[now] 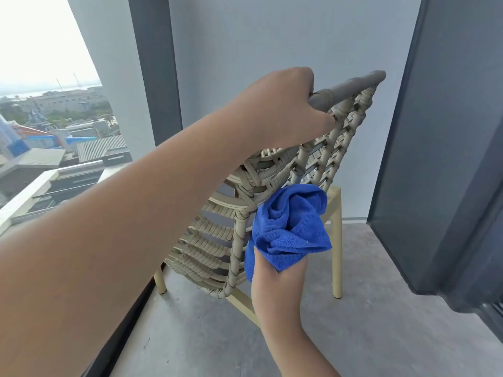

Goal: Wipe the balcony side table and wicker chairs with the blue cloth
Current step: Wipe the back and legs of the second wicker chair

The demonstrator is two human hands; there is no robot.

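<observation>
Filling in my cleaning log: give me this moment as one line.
left hand: grips grey top rail | right hand: holds blue cloth against wicker chair back | chair: tipped

Here's the beige woven wicker chair, standing on the grey concrete floor with the pale grey wall close behind it. The dark balcony edge frame runs along its left, with town rooftops far beyond and below. The dark grey door panel stands to its right. Up top, the left hand sits wrapped over the chair's grey tubular top rail. Below it, the right hand clutches the bunched blue microfibre cloth, pressed against the near side edge of the chair's back.
</observation>
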